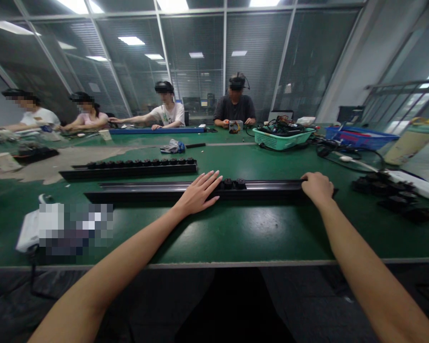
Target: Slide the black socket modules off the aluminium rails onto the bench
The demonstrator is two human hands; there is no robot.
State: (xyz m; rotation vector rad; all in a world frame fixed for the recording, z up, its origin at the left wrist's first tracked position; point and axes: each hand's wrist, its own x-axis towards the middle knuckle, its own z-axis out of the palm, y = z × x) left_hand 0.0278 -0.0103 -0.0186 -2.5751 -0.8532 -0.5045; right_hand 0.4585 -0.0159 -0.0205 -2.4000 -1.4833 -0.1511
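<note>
A long black rail with a shiny channel lies across the table in front of me. My left hand rests flat over its middle, fingers stretched out and open. Just right of those fingertips, small black round-topped modules sit in the channel. At the rail's right end is my right hand, its fingers curled closed over the rail; whatever they grip is hidden. Behind lies a second black rail with a row of several similar modules along it.
Loose black parts are piled at right, near a white power strip. Farther back stand a green basket of cables and a blue basket. A white device lies at left. Several people sit across the table.
</note>
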